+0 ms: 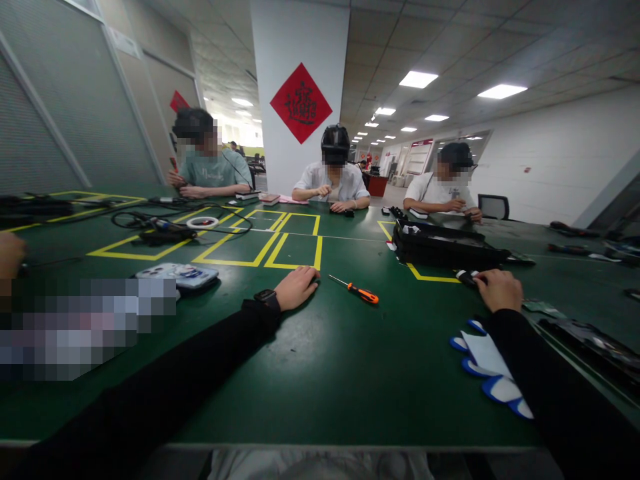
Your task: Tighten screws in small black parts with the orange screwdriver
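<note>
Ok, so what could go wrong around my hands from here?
The screwdriver lies loose near your left hand, tip toward it, so a sideways sweep might jab you. The small black-and-white item at your right hand could get nudged into the black case beyond it. Your right sleeve might drag the blue-and-white item beside it.
</note>
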### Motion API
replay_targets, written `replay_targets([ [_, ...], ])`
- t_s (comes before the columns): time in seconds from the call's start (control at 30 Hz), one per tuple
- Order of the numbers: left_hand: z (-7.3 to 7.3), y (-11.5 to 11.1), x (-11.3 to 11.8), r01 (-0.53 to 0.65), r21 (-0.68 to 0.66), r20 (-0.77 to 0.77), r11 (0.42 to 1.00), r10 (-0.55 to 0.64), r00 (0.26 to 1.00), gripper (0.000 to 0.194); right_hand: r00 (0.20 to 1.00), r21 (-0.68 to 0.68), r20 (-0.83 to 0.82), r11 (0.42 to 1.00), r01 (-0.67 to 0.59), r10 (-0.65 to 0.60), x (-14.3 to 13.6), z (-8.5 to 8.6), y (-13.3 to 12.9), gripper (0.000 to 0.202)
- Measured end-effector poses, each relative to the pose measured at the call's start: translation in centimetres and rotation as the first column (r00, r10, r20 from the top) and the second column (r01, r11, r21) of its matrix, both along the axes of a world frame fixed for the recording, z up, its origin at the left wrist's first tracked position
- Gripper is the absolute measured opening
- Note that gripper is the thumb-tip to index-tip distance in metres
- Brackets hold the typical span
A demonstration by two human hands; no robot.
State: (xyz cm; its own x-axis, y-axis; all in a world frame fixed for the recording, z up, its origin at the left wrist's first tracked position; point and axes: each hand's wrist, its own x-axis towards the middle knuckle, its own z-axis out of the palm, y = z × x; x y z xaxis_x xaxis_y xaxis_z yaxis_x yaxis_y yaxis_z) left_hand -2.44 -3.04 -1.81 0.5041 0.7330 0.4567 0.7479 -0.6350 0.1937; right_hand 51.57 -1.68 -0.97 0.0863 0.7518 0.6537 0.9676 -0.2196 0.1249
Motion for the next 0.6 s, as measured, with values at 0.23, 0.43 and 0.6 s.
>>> replay_targets([
  [0.23, -0.1, 0.1, 0.0, 0.003, 0.034, -0.036, 0.999, -0.002, 0.999, 0.022, 0.995, -0.048, -0.068, 0.997, 0.065, -0.068, 0.3, -0.3, 0.2, 0.022],
  [0.43, 0.1, 0.0, 0.1, -0.005, 0.024, -0.034, 1.000, 0.006, 0.999, 0.022, 0.915, 0.050, -0.299, 0.953, 0.300, -0.272, 1.3, 0.4, 0.7, 0.052],
  [0.6, 0.1, 0.0, 0.1, -0.006, 0.030, -0.030, 1.000, 0.007, 1.000, 0.022, 0.914, -0.256, -0.304, 0.947, 0.192, -0.268, 1.6, 1.4, 2.5, 0.064],
])
